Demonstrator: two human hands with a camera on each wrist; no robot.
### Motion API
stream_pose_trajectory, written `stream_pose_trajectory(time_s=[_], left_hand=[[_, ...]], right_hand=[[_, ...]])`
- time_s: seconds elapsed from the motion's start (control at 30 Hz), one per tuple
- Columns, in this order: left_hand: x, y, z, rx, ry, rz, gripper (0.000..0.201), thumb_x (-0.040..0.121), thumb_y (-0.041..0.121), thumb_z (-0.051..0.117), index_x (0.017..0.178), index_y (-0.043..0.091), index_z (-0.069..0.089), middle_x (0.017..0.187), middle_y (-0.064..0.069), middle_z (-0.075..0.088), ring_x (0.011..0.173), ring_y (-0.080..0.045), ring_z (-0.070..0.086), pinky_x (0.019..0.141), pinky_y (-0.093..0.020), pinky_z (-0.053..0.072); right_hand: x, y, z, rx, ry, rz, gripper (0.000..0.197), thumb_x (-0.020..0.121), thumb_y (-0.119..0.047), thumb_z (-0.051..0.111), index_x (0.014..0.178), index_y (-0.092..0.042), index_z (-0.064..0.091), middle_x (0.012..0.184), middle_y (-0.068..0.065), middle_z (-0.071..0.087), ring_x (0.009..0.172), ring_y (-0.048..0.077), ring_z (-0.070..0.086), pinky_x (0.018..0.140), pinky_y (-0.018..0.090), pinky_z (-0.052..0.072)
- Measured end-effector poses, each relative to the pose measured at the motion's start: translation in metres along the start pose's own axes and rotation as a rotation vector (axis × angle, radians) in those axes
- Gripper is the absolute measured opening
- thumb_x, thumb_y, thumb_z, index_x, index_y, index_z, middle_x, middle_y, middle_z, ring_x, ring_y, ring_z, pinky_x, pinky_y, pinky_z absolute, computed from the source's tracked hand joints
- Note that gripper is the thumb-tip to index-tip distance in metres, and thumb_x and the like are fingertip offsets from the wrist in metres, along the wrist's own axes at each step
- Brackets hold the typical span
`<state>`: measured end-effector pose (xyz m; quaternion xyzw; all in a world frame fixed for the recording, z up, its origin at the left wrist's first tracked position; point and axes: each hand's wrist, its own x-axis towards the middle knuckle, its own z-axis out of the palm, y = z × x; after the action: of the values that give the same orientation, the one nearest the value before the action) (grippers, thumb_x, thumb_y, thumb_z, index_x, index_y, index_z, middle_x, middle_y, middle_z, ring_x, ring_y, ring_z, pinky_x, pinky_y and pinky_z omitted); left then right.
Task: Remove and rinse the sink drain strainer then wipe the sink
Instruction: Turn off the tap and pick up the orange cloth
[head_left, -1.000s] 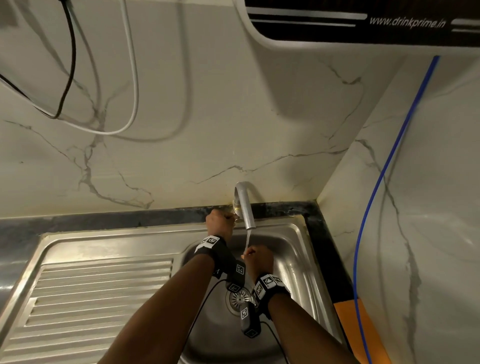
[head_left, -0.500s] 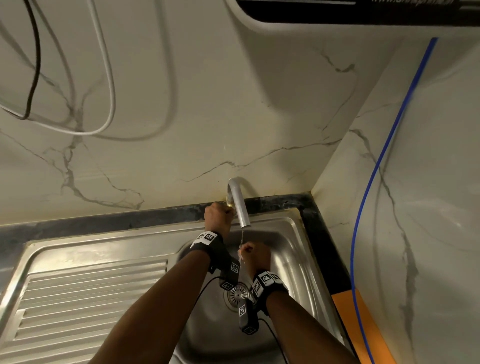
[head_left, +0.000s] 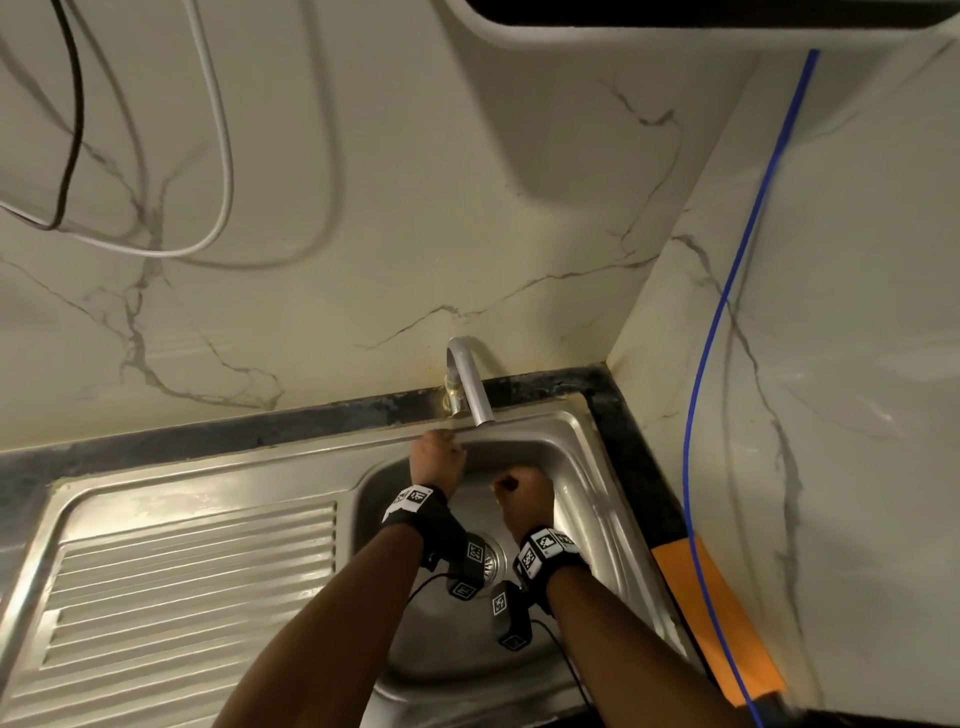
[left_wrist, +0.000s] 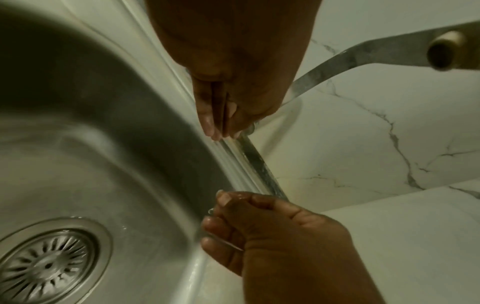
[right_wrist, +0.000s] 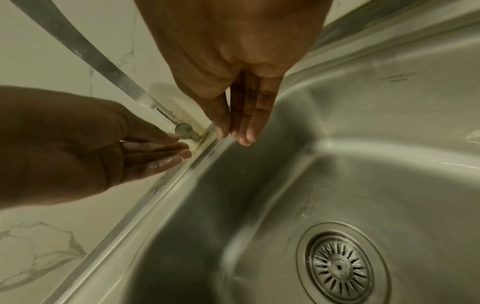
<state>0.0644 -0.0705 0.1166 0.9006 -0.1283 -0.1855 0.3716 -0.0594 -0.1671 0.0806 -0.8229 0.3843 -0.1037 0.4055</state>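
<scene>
The round slotted drain strainer (head_left: 493, 558) (left_wrist: 46, 265) (right_wrist: 339, 267) sits in the floor of the steel sink (head_left: 587, 467). The curved tap (head_left: 470, 384) (right_wrist: 85, 53) stands at the back rim, and no water runs from it. My left hand (head_left: 436, 462) (left_wrist: 221, 115) (right_wrist: 145, 156) has straight wet fingers that reach the rim beside the tap's small round knob (right_wrist: 183, 129). My right hand (head_left: 522, 493) (left_wrist: 246, 222) (right_wrist: 239, 123) hovers over the basin under the spout. Its fingers are curled with the thumb over them, and I see nothing plainly held in it.
A ribbed drainboard (head_left: 182, 597) lies left of the basin. A blue hose (head_left: 727, 312) runs down the right wall past an orange pad (head_left: 717, 623). Cables (head_left: 223, 156) hang on the back wall. A white appliance (head_left: 675, 31) juts out overhead.
The stream from the tap has stopped. My left hand has come down from the tap base to the sink rim. The right hand has drifted slightly right, away from the spout.
</scene>
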Motion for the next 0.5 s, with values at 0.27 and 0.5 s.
stream_pose_trajectory(time_s=[0.27, 0.5], left_hand=[[-0.059, 0.008, 0.051, 0.004, -0.198, 0.064, 0.024, 0.084, 0.015, 0.065, 0.102, 0.018, 0.08, 0.107, -0.009, 0.078, 0.105, -0.031, 0.071, 0.089, -0.031, 0.054], [-0.121, 0.048, 0.121, 0.041, -0.447, 0.265, 0.027, 0.084, 0.02, 0.074, 0.111, 0.02, 0.077, 0.116, -0.004, 0.075, 0.104, -0.022, 0.07, 0.089, -0.026, 0.052]], right_hand=[[-0.051, 0.046, -0.061, -0.063, 0.145, 0.107, 0.007, 0.075, -0.012, 0.071, 0.073, -0.015, 0.076, 0.072, 0.003, 0.074, 0.07, 0.021, 0.068, 0.064, 0.028, 0.052], [-0.105, 0.119, -0.127, -0.2, 0.288, 0.302, 0.039, 0.07, -0.02, 0.042, 0.079, -0.001, 0.074, 0.082, 0.02, 0.071, 0.08, 0.041, 0.066, 0.071, 0.04, 0.05]])
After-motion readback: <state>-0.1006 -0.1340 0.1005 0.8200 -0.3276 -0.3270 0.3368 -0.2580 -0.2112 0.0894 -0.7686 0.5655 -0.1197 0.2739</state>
